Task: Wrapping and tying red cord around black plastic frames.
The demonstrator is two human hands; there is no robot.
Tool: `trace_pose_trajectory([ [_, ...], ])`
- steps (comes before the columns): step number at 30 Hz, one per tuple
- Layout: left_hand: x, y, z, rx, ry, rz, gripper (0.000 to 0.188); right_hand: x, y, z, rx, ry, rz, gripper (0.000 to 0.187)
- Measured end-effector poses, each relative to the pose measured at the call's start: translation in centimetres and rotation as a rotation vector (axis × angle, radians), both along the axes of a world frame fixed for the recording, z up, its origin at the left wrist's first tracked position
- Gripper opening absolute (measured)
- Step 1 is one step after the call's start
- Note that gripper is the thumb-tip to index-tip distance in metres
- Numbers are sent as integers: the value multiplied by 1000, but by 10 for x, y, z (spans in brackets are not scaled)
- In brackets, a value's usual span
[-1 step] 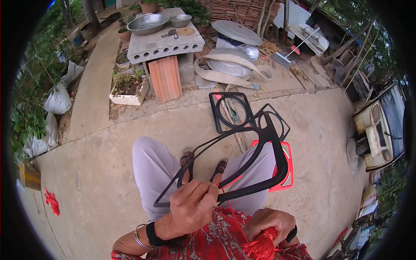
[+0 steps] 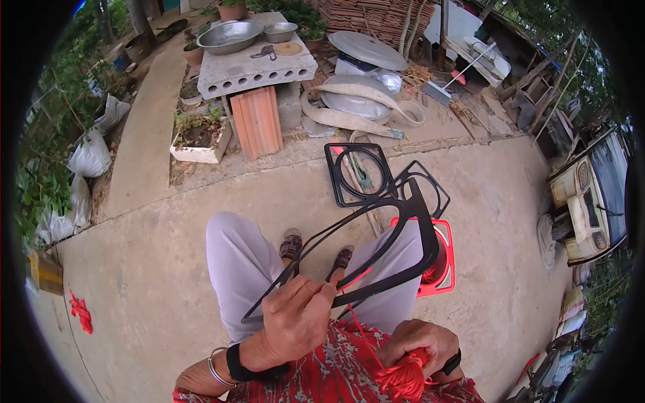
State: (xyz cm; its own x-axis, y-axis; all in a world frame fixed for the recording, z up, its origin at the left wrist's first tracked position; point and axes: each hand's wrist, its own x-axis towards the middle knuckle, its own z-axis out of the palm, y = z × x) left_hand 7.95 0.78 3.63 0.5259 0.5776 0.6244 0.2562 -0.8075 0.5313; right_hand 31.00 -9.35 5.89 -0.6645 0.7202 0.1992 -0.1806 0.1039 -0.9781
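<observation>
My left hand (image 2: pixel 299 316) is closed on the near edge of a black square frame (image 2: pixel 430 248) with a large round opening. The frame is tilted above my knees. A short stretch of its inner ring is covered in red near my fingertips. From there a thin red cord (image 2: pixel 359 322) runs down toward my right hand (image 2: pixel 423 339). That hand is closed round a bundle of red cord (image 2: pixel 403 376), whose loops hang out below the fingers. My left fingertips are partly hidden behind the frame.
Beyond my knees lie a black frame (image 2: pixel 334 185), a second black frame (image 2: pixel 438 185) and a red frame (image 2: pixel 449 258). A concrete slab table (image 2: pixel 222 67) holds metal bowls. A red cloth-like piece (image 2: pixel 80 316) lies at left; a pale, worn vehicle-like body (image 2: pixel 578 201) stands at right.
The black frame has shifted slightly left and tilted, showing more of the red on its ring. The cord bundle has moved a little within my right hand's grip.
</observation>
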Motion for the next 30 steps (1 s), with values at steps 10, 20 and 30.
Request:
trace_pose_trajectory([
  [10,-4,-11,6,-1109,-405,68,13,5,1,-32,-310,-434,-678,42],
  [20,-17,-10,0,-1066,-392,81,10,-23,65,-73,-332,-330,-787,31],
  [30,-30,-11,28,-1108,-381,66,13,-95,127,-71,-385,571,-516,46],
])
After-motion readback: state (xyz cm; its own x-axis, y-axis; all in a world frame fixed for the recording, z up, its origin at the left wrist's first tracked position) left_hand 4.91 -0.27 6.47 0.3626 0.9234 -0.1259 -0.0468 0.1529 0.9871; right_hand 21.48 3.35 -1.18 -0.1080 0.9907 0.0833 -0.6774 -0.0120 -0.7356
